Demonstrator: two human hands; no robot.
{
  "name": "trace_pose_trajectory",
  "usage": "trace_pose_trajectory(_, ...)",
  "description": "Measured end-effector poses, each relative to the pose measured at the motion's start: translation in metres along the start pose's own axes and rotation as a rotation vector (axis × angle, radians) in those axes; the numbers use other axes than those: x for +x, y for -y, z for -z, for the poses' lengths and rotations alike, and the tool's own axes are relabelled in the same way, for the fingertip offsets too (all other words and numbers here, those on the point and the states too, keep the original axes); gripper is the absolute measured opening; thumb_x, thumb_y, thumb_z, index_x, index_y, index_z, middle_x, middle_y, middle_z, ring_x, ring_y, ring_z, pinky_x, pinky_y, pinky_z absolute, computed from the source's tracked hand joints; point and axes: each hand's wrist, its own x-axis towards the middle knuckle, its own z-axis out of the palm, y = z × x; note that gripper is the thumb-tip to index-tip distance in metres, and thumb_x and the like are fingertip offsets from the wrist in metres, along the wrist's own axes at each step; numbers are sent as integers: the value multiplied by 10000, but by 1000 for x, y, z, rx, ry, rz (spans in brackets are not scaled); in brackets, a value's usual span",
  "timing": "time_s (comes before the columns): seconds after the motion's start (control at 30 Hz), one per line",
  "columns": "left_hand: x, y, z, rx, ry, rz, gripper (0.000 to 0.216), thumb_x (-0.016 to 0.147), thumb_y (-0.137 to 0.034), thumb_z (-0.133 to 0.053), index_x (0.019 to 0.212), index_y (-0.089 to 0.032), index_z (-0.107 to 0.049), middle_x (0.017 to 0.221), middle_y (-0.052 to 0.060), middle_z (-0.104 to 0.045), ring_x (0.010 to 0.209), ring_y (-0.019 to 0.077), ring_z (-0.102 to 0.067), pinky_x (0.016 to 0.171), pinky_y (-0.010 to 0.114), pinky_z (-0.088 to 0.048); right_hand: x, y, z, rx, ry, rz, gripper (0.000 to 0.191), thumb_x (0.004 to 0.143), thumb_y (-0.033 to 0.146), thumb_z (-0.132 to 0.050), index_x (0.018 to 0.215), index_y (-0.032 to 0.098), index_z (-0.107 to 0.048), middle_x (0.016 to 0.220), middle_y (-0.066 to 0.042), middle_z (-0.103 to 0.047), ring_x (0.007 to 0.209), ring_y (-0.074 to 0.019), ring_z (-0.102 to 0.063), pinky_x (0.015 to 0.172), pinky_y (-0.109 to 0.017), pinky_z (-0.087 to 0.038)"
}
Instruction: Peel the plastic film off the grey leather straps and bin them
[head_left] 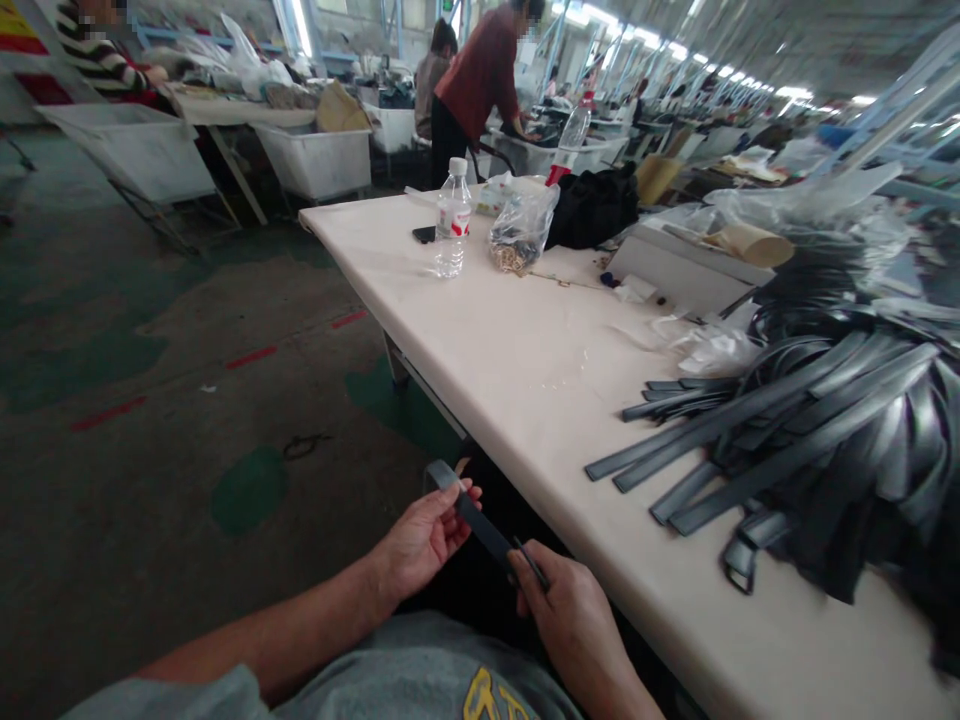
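A dark strap (485, 532) stretches between my two hands, just off the near edge of the table. My left hand (429, 535) pinches it between thumb and fingers, and its far end bends over past the fingertips. Closed around the strap's nearer part is my right hand (566, 605). A thin dark piece stands out between the right fingers; I cannot tell whether it is a tool or part of the strap. To the right, a pile of dark straps (806, 410) lies on the table, with a metal buckle (739, 565) at its near side.
On the pale table (480, 340) stand a water bottle (453, 220) and a clear bag of small metal parts (517, 235). A phone (424, 235), a black bag (592, 208) and a grey box (679, 268) lie farther back. White bins (311, 160) and a co-worker in red (480, 75) are beyond.
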Motion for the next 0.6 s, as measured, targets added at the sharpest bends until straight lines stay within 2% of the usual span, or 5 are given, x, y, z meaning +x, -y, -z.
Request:
trace_pose_trajectory(0.13, -15, 18, -9, 67, 124, 68, 167, 853, -193, -663, 995, -123, -714, 956, 72, -751, 802, 138, -691, 721, 225, -541, 13, 12, -9, 11, -91, 58, 415, 973, 409, -364, 686, 213, -589, 597, 11, -638, 576, -146, -590, 577, -245, -362)
trace_pose_trajectory(0.27, -24, 17, -11, 133, 217, 54, 202, 859, -225, -658, 1021, -118, -713, 984, 88, -748, 878, 173, -687, 786, 262, -534, 16, 8, -8, 163, -169, 90, 416, 984, 427, -359, 804, 203, -661, 681, -6, -692, 638, -155, -638, 601, -231, -431)
trace_pose_trajectory(0.43, -29, 7, -14, 149, 189, 98, 219, 911, -213, -565, 1061, -117, -692, 1084, 110, -732, 987, 197, -680, 807, 291, -539, 1, -20, 0, 350, -419, 259, 256, 938, 292, -510, 1127, 230, -671, 1179, -70, -702, 1075, -193, -655, 959, -286, -484)
trace_pose_trajectory(0.53, -32, 14, -18, 142, 230, 146, 201, 906, -191, -556, 1012, -91, -693, 959, 112, -755, 881, 196, -705, 778, 296, -545, -8, -23, -2, 261, -352, 472, 360, 885, 158, -560, 1221, 257, -643, 1346, -82, -607, 1174, -190, -613, 998, -268, -473)
trace_pose_trajectory(0.6, -35, 22, -19, 128, 258, 182, 184, 895, -177, -556, 964, -73, -691, 866, 105, -756, 783, 188, -709, 741, 295, -549, -12, -17, -5, 216, -310, 572, 358, 870, 121, -560, 1189, 245, -667, 1310, -90, -633, 1119, -188, -647, 946, -249, -502)
